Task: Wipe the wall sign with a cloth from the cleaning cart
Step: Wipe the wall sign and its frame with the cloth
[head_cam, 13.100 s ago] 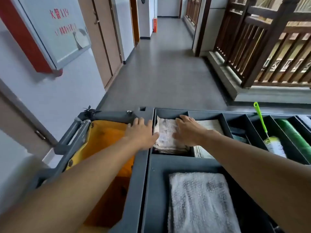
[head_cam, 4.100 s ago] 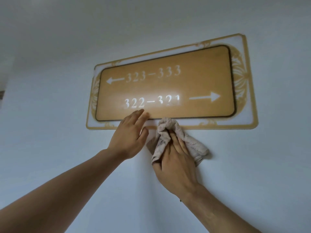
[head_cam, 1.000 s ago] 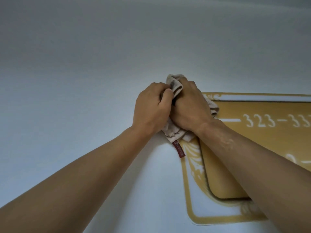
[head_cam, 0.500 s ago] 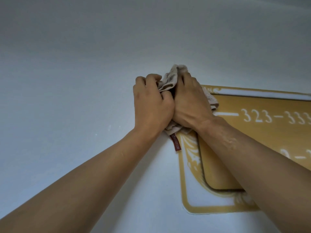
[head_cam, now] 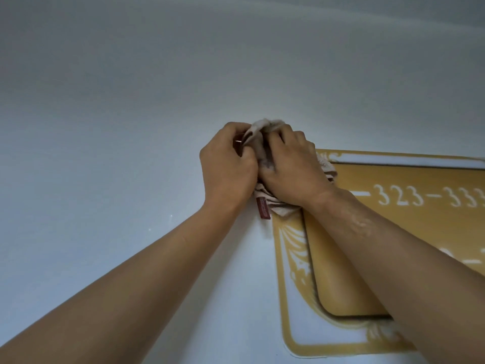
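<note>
At the upper left corner of the gold rectangular wall sign with its white ornamented border (head_cam: 294,334), both hands are bunching a crumpled beige cloth (head_cam: 262,145) against the pale wall (head_cam: 131,127). The left hand (head_cam: 227,168) is curling shut over the cloth's left folds, and the right hand (head_cam: 291,169) is pressing closed over its right side, so the fabric is showing only above the knuckles, beside the right hand and below the wrists. The cloth is looking soft, light and limp; it will likely fold and slip unless it is gathered into a firm pad, so a hold on the bunched middle seems best. The sign is looking stiff, flat and smooth, fixed to the wall, and should take steady pressure. A small dark red tag (head_cam: 263,210) is hanging from the cloth's lower edge; its lettering is too small to read. White figures on the sign are reading "323–333", cut off at the frame's right edge, with a further line below mostly hidden by the right forearm.
</note>
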A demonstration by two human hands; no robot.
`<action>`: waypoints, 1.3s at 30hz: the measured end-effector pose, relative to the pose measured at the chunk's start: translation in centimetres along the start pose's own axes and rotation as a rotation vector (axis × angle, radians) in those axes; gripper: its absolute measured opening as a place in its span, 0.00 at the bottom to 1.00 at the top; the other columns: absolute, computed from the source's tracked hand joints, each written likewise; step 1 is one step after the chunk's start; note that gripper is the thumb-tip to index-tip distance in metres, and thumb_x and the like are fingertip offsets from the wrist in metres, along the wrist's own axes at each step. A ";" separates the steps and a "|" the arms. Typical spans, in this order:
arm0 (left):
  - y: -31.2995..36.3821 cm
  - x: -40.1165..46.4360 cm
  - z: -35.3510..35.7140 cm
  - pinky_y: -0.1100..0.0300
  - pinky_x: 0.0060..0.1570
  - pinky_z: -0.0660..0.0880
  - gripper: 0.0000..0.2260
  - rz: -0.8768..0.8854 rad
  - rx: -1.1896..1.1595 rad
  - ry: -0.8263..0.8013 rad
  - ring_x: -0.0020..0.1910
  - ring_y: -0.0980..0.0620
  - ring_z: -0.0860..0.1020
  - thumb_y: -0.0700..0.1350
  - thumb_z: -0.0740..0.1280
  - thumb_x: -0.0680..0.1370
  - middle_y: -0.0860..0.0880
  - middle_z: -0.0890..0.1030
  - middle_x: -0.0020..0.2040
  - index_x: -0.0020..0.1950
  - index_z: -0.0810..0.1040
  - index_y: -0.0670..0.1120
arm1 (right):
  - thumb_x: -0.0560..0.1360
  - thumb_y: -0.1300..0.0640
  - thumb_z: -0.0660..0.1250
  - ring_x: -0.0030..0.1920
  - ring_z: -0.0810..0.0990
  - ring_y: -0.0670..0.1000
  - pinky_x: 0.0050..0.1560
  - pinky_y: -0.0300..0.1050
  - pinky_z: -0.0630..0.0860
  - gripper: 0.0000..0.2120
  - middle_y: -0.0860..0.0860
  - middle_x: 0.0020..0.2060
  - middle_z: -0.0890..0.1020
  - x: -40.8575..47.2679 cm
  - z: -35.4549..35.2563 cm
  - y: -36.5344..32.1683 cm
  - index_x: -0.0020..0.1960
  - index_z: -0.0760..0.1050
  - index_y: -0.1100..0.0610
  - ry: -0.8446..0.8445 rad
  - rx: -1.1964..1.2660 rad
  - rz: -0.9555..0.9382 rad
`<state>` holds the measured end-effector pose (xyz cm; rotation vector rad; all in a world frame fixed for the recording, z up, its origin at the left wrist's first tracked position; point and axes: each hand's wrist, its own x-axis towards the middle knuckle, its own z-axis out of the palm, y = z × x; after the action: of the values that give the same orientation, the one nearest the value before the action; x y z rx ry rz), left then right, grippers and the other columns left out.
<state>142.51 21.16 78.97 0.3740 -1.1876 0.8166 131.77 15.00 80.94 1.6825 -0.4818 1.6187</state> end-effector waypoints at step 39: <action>-3.3 -2.7 -1.4 0.46 0.79 0.49 0.25 0.232 0.909 -0.405 0.81 0.45 0.55 0.53 0.49 0.83 0.44 0.60 0.81 0.78 0.62 0.43 | 0.82 0.43 0.55 0.59 0.71 0.60 0.55 0.53 0.66 0.20 0.55 0.59 0.77 2.0 0.2 0.8 0.67 0.73 0.54 0.077 -0.185 0.004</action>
<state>145.49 18.87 76.53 1.2036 -1.1804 1.5226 131.61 14.72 83.05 1.4789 -0.5776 1.5839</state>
